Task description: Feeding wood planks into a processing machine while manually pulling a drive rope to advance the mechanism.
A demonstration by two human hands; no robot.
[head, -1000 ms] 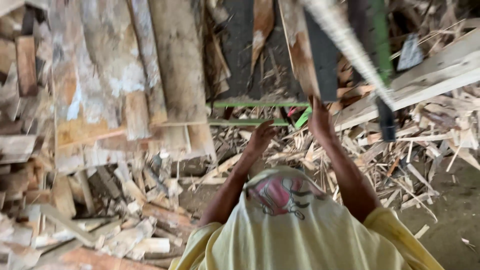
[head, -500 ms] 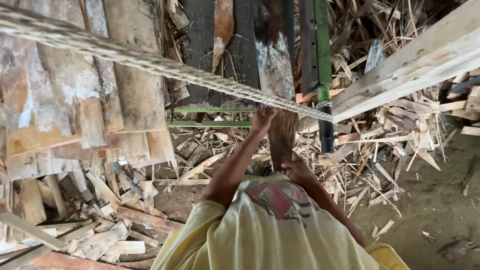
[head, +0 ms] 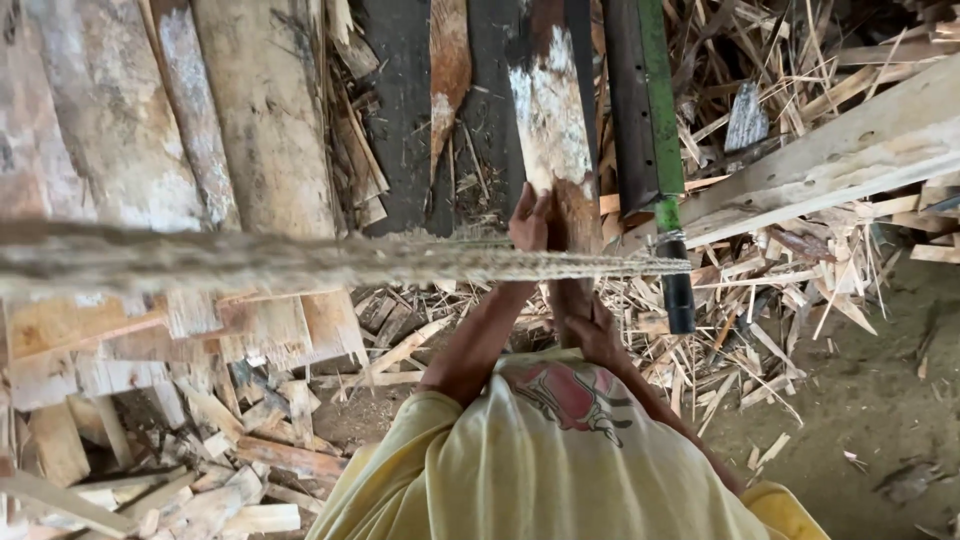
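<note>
The wood slab point(head: 552, 140), a long rough board with a whitish face and reddish bark edge, runs away from you down the middle of the view, between the dark planks point(head: 400, 110) and the green metal rail point(head: 655, 100). Your left hand point(head: 530, 220) is wrapped around its near left edge, fingers closed on the wood. Your right hand point(head: 590, 325) sits lower, at the slab's near end, and seems to be gripping it, though the blurred rope point(head: 300, 260) stretched across the view hides part of that hold. Splintered offcuts point(head: 400, 340) litter the ground beneath your arms.
</note>
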